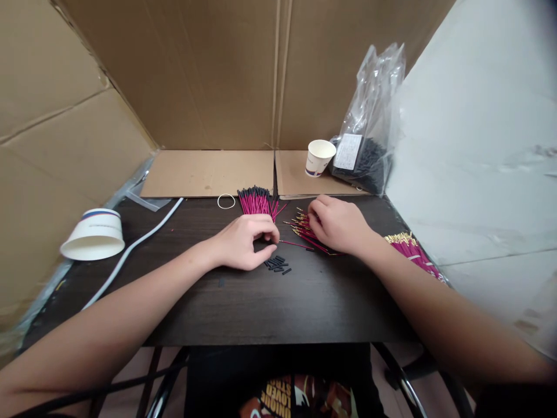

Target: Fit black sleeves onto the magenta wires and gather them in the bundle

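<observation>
My left hand [243, 241] rests on the dark table [261, 302], fingers curled with thumb and fingertips pinched over a small pile of short black tubes [277, 265]. I cannot tell what the pinch holds. Just behind it lies a bundle of magenta wires with black-capped ends [256, 200]. My right hand [337, 223] lies palm down on a loose heap of magenta wires with gold tips [302, 226], its fingers spread over them. One single wire [296, 245] lies between the two hands.
Another pile of gold-tipped magenta wires [411, 249] lies at the table's right edge. A paper cup [319, 157] and a plastic bag of black parts [369, 157] stand at the back. An upturned paper bowl [93, 235], a white strip [130, 249] and a rubber ring [226, 201] lie left. Cardboard walls surround.
</observation>
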Available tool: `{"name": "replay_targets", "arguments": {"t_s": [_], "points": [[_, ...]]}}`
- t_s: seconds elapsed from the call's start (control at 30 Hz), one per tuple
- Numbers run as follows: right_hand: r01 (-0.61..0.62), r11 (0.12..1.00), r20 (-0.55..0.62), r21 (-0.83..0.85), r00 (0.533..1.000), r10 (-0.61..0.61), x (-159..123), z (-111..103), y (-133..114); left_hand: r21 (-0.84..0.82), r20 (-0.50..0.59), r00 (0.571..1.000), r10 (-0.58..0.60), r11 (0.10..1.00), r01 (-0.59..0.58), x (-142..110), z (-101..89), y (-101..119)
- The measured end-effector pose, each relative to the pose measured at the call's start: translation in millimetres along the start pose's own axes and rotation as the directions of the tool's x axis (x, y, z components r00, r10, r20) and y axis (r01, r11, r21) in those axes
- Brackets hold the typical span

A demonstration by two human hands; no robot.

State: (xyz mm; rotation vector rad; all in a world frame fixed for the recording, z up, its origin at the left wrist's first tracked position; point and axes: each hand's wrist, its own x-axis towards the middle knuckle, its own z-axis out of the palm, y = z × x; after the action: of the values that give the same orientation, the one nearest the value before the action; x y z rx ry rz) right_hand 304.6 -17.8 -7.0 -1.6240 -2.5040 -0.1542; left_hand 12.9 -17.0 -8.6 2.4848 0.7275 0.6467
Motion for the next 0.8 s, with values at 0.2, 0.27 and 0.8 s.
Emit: {"name": "replay_targets", "arguments": {"t_s": [0.2,0.27,0.8], "points": [[0.102,0.991,-0.183,0.086,0.979,-0.085,0.3,5.7,-1.3,-0.031,0.105,0.994,-0.017,0.999,0.021,-1.1,-1.0,2.4],[0.12,0.987,-0.2,0.105,0.975,-0.097,0.3,7.1,-2.3,-0.03,0.113,0.993,-0.037,0.999,0.041,-1.3,0.1,2.9],[0.15,0.963,-0.156,0.226,0.981,-0.116,-3.5,7.3,-8.2,-0.014,0.192,0.981,-0.033,0.999,0.037,1.9,-0.5,10.4]]}}
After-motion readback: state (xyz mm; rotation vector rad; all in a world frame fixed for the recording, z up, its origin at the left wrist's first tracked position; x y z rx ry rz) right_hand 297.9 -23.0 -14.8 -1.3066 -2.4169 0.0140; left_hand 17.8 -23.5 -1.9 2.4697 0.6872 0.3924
